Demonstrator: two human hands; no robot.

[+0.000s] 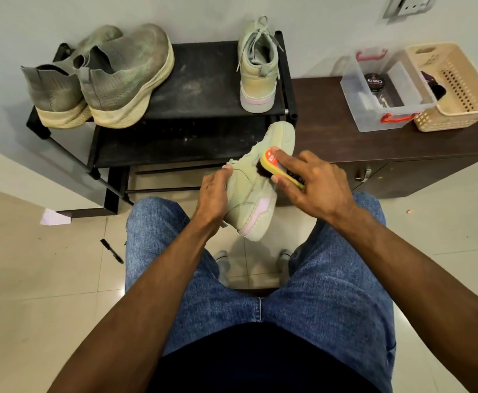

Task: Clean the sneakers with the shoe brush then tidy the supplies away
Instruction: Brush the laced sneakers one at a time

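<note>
A pale green sneaker (256, 191) with a pink heel patch is held up above my knees. My left hand (213, 194) grips its left side near the laces. My right hand (314, 182) grips a yellow shoe brush (271, 163) with dark bristles pressed on the sneaker's upper. The matching green sneaker (257, 66) stands on the black shoe rack (198, 80). A pair of dusty grey knit sneakers (104, 78) sits at the rack's left end.
A dark wooden cabinet (374, 148) stands right of the rack. On it are a clear plastic box (385, 89) with red handles holding a polish tin, and a beige basket (456, 86). A black pen-like item (112, 251) and a scrap of paper (54, 218) lie on the tiled floor.
</note>
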